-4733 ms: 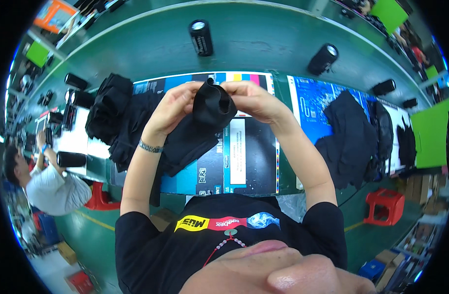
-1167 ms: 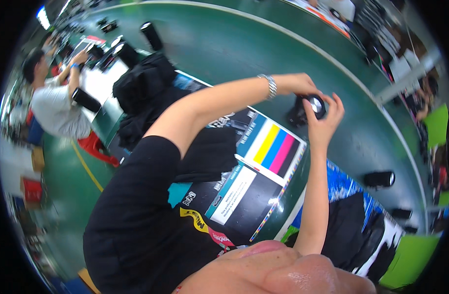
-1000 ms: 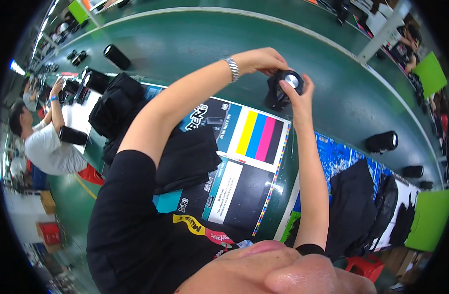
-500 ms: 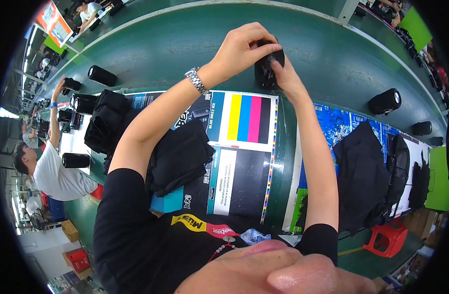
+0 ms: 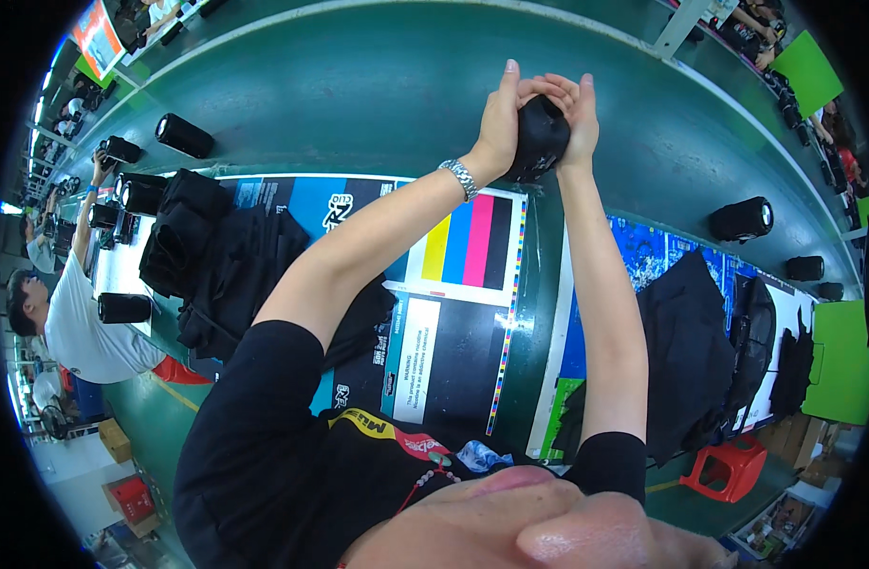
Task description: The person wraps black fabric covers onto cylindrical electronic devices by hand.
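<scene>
Both my arms reach far out over the green table (image 5: 359,85). My left hand (image 5: 499,119), with a metal watch on its wrist, and my right hand (image 5: 573,114) press from either side on a rolled black garment (image 5: 537,137). The roll stands on the far green part of the table, beyond a printed sheet with colour bars (image 5: 468,242). My palms cover much of the roll.
A heap of black garments (image 5: 216,256) lies at my left, another pile (image 5: 691,351) at my right. Several black rolls stand about, such as one (image 5: 183,136) far left and one (image 5: 741,219) far right. A person in a white shirt (image 5: 79,322) works at left. A red stool (image 5: 729,465) stands lower right.
My hands carried the black roll from in front of my chest out to the far side of the table. The view has swung as my head turned.
</scene>
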A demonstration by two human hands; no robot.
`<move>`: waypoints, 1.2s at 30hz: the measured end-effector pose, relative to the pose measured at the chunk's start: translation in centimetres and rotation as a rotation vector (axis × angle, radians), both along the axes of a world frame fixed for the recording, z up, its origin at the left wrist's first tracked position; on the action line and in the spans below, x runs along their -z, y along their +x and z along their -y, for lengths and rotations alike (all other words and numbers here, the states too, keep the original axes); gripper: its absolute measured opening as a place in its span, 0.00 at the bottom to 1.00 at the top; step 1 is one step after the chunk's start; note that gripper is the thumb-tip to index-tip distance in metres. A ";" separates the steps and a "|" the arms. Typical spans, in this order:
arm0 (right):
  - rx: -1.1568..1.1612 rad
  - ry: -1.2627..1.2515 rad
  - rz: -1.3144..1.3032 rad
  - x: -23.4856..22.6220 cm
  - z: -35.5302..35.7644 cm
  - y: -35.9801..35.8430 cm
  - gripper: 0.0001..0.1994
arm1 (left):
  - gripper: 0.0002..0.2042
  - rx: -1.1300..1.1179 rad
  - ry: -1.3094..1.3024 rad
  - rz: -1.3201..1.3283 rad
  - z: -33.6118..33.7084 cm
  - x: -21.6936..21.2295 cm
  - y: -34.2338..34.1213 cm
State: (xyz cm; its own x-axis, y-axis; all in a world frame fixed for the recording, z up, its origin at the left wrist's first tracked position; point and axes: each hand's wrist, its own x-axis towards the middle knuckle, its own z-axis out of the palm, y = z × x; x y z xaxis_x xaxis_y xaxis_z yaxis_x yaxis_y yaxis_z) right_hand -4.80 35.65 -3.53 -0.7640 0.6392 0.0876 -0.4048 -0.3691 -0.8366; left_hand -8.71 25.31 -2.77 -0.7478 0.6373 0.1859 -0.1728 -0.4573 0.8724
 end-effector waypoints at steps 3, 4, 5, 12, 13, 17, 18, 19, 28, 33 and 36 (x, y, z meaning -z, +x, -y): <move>-0.073 0.005 0.049 6.9 -2.5 0.9 0.20 | 0.31 -0.027 0.010 -0.049 -0.9 1.7 1.2; 0.096 0.092 0.072 6.1 -1.8 0.8 0.14 | 0.30 -0.076 -0.037 0.077 -1.1 2.5 0.5; 0.119 0.175 0.103 6.5 -2.1 0.6 0.13 | 0.29 -0.125 -0.081 0.201 -1.3 3.2 0.2; 0.223 0.092 0.103 6.9 -2.9 1.3 0.12 | 0.24 -0.210 -0.300 -0.041 -0.6 2.8 0.0; 0.215 0.017 0.167 5.8 -1.7 1.2 0.13 | 0.22 -0.226 -0.375 -0.034 1.1 3.2 -0.6; 0.620 0.263 0.265 2.8 -3.1 7.2 0.18 | 0.21 -0.171 -0.433 -0.335 9.5 -1.7 -0.1; 0.778 0.398 0.238 1.9 -3.1 8.2 0.20 | 0.21 -0.219 -0.438 -0.407 12.6 -2.6 -0.1; 0.860 0.465 0.273 0.3 -1.3 8.7 0.17 | 0.20 -0.279 -0.453 -0.479 16.6 -3.0 -0.4; -0.227 1.179 -0.040 -2.2 23.3 10.3 0.23 | 0.14 -0.430 -0.643 -0.500 35.6 -1.6 7.9; -0.460 1.483 0.045 1.1 25.4 9.8 0.15 | 0.16 -0.401 -0.865 -1.106 36.8 0.4 10.9; -0.569 1.342 0.102 -0.5 25.7 10.3 0.10 | 0.13 -0.485 -0.817 -1.053 36.9 0.9 11.2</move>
State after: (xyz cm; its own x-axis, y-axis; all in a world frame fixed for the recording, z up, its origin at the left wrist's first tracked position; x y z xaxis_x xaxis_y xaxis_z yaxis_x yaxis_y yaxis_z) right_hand 5.48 9.99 -3.05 -0.9197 -0.2614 0.2928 -0.3925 0.6089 -0.6894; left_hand 2.49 -11.58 -3.67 -0.6655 0.5589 0.4948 0.7398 0.4058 0.5367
